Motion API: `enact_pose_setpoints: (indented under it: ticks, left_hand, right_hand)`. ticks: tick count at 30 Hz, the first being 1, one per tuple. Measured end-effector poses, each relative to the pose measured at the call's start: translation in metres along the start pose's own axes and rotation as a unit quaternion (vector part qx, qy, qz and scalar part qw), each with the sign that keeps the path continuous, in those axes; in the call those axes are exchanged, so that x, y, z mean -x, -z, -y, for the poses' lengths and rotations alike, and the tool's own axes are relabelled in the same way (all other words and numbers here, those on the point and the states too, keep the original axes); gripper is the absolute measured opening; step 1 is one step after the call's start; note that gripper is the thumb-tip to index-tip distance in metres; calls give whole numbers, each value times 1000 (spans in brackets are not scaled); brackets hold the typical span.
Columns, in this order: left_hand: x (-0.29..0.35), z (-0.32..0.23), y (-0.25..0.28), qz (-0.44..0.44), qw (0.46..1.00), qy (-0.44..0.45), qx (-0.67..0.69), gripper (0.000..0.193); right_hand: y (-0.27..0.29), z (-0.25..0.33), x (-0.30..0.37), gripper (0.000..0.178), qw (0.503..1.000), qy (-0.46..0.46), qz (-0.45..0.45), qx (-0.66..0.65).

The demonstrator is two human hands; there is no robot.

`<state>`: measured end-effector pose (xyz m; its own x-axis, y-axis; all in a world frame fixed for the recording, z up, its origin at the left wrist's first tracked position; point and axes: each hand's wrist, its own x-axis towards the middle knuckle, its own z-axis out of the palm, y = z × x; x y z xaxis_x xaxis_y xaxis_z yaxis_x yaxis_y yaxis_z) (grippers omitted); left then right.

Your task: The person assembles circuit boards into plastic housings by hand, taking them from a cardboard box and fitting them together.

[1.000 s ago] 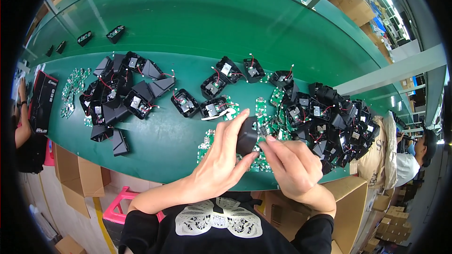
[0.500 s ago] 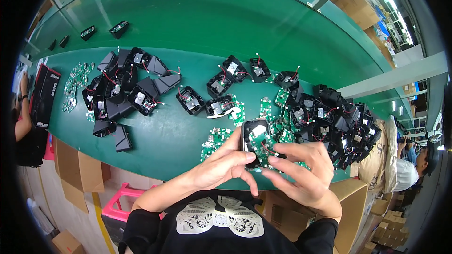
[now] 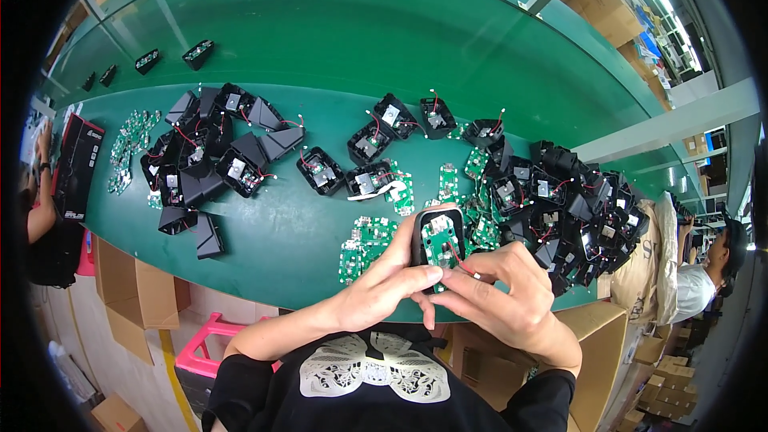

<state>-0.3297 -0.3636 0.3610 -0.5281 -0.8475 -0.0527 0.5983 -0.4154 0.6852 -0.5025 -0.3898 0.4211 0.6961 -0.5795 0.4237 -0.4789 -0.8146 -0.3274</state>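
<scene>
My left hand is closed round a small black plastic housing, tilted above the near edge of the bench. A green circuit board lies in the housing's open face, nearly lined up with its rim. With fingers drawn together, my right hand grips the board's lower end; the fingertips cover the exact contact. A red wire runs out beside those fingers. Loose green boards lie left of the housing, and more boards lie to its right.
Black housings with red wires form a heap on the right and a group on the left. Several more stand mid-bench, including one housing. A cardboard box is below the bench edge. Another person's arm is at far left.
The circuit board has turned and settled straighter in the housing. My right hand has moved slightly left and its spread fingers have closed in on the board's lower end.
</scene>
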Motion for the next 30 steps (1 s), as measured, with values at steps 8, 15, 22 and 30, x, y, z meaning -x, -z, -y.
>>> enact_pose_setpoints:
  ticks: [8,15,22,30]
  left_hand:
    - [2,-1,-2,-38,983,-53,-170,56]
    - [-3,9,-2,-65,955,-145,-252,51]
    - [2,-4,-5,-74,979,-57,-180,46]
    - [5,-12,-5,-89,972,-41,-212,49]
  right_hand:
    - [4,2,-5,32,1000,21,-1,-16]
    - [-2,2,-4,29,996,-14,-22,-83]
    - [-6,0,-8,26,994,-12,-24,-108]
    - [-1,-2,-7,43,978,-144,-31,-150]
